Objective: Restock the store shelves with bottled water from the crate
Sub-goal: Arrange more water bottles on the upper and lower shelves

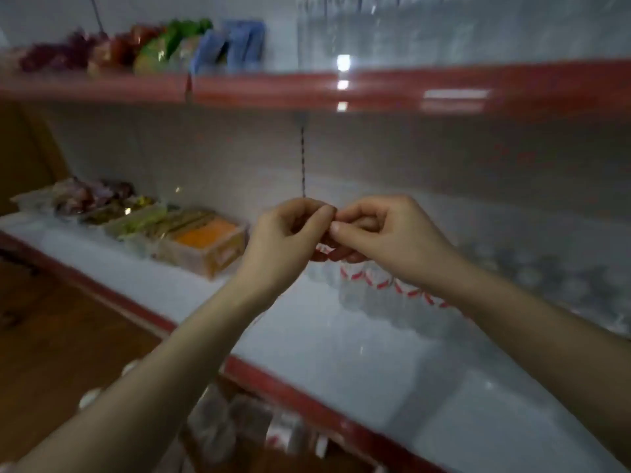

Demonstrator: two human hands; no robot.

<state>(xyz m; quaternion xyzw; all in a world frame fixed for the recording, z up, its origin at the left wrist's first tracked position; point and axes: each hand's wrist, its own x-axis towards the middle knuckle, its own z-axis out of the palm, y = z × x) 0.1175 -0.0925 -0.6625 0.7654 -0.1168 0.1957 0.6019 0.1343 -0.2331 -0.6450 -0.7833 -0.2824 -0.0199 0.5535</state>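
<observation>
The left hand (290, 230) and right hand (379, 233) each pinch what looks like the wrap (322, 248) on the water bottles (375, 297). Tear slowly so no bottle tips on the shelf (324, 353).

Blurred throughout by motion. Cannot make out any pinched item between the touching fingertips of the left hand (290, 230) and right hand (379, 233). Just below the fingers, half hidden behind both hands: water bottles (368, 291), red-white labels unreadable. Right of the fingers, smeared grey: more bottles (546, 274), uncountable. Left of the fingers, soft: snack trays (191, 233), contents unclear. Well above, cut by the top edge: packets (153, 49).
</observation>
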